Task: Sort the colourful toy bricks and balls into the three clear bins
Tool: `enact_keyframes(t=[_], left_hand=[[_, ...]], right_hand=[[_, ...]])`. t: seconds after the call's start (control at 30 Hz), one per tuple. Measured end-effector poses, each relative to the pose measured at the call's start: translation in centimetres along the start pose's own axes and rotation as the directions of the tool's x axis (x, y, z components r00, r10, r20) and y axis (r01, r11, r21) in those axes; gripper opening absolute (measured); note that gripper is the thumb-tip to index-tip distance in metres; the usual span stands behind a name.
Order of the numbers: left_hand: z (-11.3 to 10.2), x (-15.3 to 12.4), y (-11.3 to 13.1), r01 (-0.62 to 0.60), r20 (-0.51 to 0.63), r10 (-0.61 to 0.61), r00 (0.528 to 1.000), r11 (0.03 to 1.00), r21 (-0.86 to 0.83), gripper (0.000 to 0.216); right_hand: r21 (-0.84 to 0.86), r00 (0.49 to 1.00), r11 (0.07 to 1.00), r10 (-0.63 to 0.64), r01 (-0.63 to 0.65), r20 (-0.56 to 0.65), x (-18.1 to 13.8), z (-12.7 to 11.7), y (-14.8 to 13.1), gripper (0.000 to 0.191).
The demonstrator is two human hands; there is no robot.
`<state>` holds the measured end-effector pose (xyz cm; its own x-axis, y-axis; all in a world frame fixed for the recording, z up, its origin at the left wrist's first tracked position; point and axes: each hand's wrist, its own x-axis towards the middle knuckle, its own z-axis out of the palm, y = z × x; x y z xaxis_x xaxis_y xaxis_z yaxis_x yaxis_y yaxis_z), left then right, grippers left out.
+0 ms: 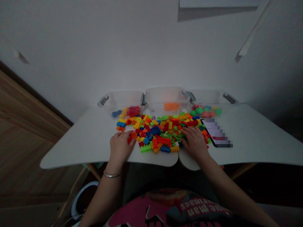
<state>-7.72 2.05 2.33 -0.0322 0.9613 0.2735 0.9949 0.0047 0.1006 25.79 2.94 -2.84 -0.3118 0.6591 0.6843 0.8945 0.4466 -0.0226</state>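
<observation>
A loose pile of building bricks [155, 130] in red, yellow, green, blue and orange is heaped on the white table [82, 143]. At the pile's left side, my left hand [119, 146] curls its thumb and fingers around an orange-red brick [132, 136], whose exact shape is partly covered. My right hand [196, 143] rests over the right side of the pile, its fingers stretched forward on the bricks and thumb apart. Whatever lies beneath those fingers is hidden.
Behind the pile stand a left clear bin [125, 96] with blue, yellow and red pieces, a middle clear bin [156, 94] with an orange piece, and a right clear bin [205, 96] with colored balls. A phone [216, 134] lies right of the pile.
</observation>
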Motion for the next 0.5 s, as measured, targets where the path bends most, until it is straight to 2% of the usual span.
enact_keyframes(t=[0.17,0.27,0.4,0.5], left_hand=[[0.7,0.7,-0.8,0.121,-0.056,-0.135,0.989,0.971,-0.204,0.041],[1.0,1.0,-1.2,0.154,-0.08,-0.21,0.974,0.884,-0.442,0.046],[1.4,1.4,-1.5,0.15,-0.084,-0.339,0.937,0.607,-0.781,0.045],[1.4,1.9,-1.7,0.133,-0.038,-0.44,0.897,0.351,-0.927,0.044]], right_hand=[[0.032,1.0,0.999,0.019,-0.019,-0.004,0.0,0.0,0.0,0.031],[0.043,0.999,0.998,0.037,-0.038,0.009,0.0,0.0,0.0,0.032],[0.049,0.999,0.998,0.045,-0.046,0.023,-0.1,-0.1,0.0,0.031],[0.06,0.999,0.997,0.047,-0.048,0.022,0.0,-0.2,0.0,0.031]])
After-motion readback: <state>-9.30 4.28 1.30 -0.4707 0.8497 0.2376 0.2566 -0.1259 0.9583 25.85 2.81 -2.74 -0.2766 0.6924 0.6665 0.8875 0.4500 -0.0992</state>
